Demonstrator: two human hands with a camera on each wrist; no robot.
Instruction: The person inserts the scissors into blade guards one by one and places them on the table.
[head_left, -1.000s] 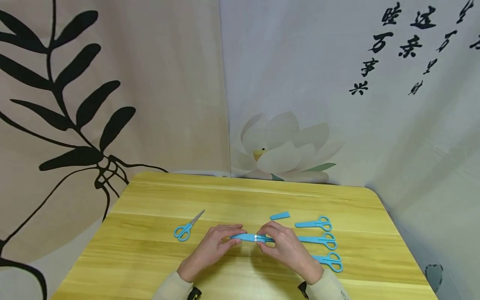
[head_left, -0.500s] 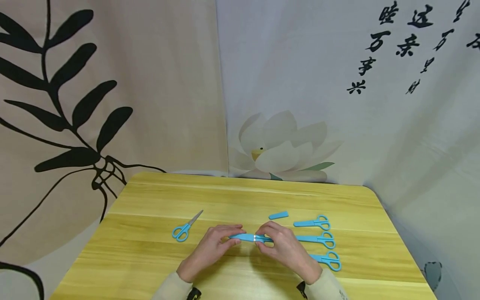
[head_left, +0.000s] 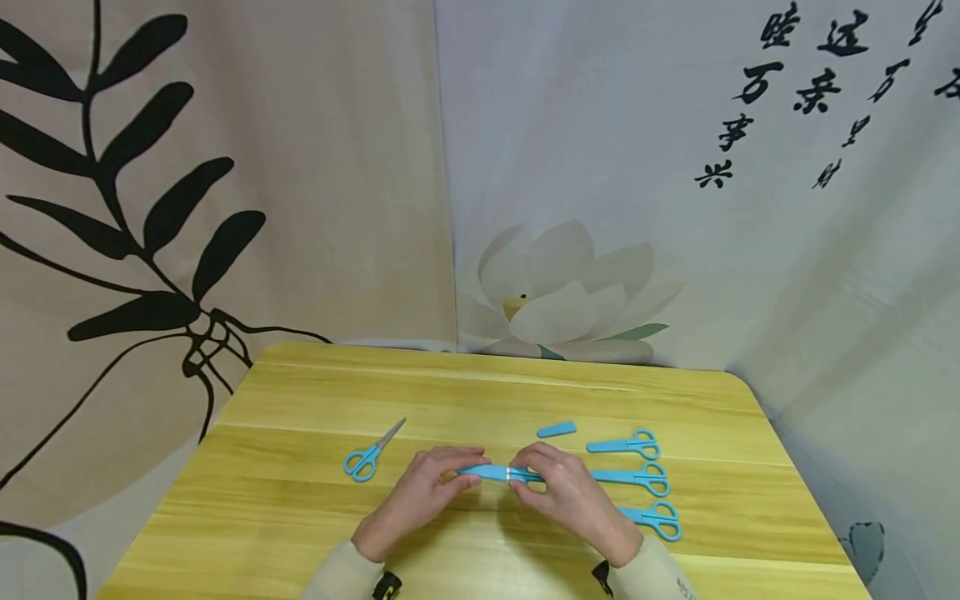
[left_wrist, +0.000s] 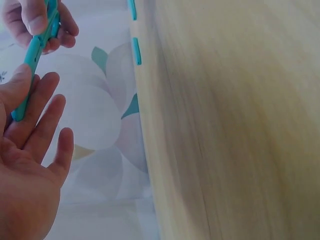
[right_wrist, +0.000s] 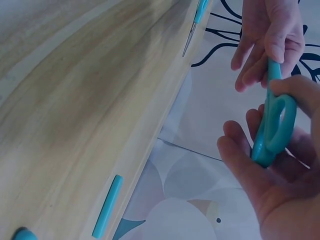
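Note:
Both hands hold one pair of blue scissors (head_left: 525, 476) crosswise over the middle of the table, its blade end in a blue cover (head_left: 487, 472). My left hand (head_left: 431, 486) pinches the cover's tip between thumb and fingers. With thumb and fingers, my right hand (head_left: 568, 493) grips the scissors near the handle loops (right_wrist: 285, 125). A narrow silvery strip shows between cover and handles in the head view. In the left wrist view the outer fingers (left_wrist: 47, 135) of the left hand stretch out loosely.
Uncovered scissors (head_left: 372, 452) lie at left, blade pointing away. A loose blue cover (head_left: 557, 429) rests behind the right hand. Three covered scissors lie in a column at right: the back pair (head_left: 626, 446), the middle pair (head_left: 633, 477) and the front pair (head_left: 656, 521), partly hidden by the right hand.
The head view has shifted slightly. Both hands keep their hold on the scissors and the cover, with no clear movement; the things on the table have stayed put.

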